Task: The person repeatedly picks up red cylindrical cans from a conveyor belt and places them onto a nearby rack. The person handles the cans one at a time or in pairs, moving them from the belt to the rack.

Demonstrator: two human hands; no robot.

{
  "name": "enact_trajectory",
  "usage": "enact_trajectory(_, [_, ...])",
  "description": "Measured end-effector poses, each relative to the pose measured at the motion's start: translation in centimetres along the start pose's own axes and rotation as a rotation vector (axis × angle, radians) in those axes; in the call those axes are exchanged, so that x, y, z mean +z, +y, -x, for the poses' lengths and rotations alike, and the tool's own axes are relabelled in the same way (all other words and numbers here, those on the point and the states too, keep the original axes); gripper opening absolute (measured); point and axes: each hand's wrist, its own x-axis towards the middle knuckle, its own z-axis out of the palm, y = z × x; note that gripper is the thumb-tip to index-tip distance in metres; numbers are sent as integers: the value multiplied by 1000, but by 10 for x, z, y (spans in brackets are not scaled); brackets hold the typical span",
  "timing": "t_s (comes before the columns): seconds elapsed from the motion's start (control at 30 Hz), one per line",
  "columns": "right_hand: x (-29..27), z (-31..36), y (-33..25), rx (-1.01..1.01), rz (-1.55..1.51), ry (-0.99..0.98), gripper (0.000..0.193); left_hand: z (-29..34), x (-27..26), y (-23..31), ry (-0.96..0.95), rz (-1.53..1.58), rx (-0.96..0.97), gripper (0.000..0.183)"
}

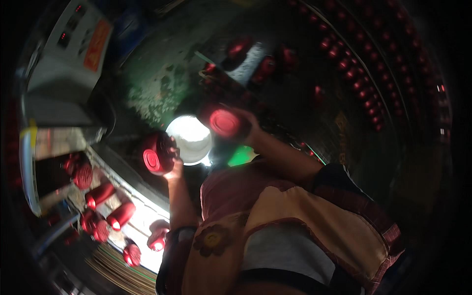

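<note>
My left hand (173, 162) is closed round a dark red bottle (153, 156), its round base turned toward me. In my right hand (250, 127) is another red bottle (224, 122), also base-on and smeared by motion. The fingers of that hand are partly hidden behind it. Between the two bottles shines a bright round white lamp (189, 140). Both bottles are held up beside it, one on each side.
Several red bottles (120, 215) lie on a brightly lit surface (147, 209) at lower left. A grey machine (64, 64) with an orange label stands at upper left. More red bottles (238, 47) lie ahead. Rows of red bottles (356, 78) line the far right.
</note>
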Motion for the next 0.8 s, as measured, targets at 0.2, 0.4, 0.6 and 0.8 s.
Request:
enact_trajectory(0.2, [-122, 217, -149, -439, 468, 377, 64, -58, 17, -92, 420, -1035, 158, 76])
enact_trajectory(0.4, [-238, 345, -245, -873, 1192, 848, 52, -188, -11, -297, 235, -2030, 40, 66])
enact_trajectory(0.6, [-314, 295, -278, -1167, 1465, 1067, 56, -263, -95, -450, -68, -2578, 289, 62])
enact_trajectory(0.8, [-314, 280, -258, -1080, 1446, 1122, 51, -259, -133, -450, -224, -2692, 262, 61])
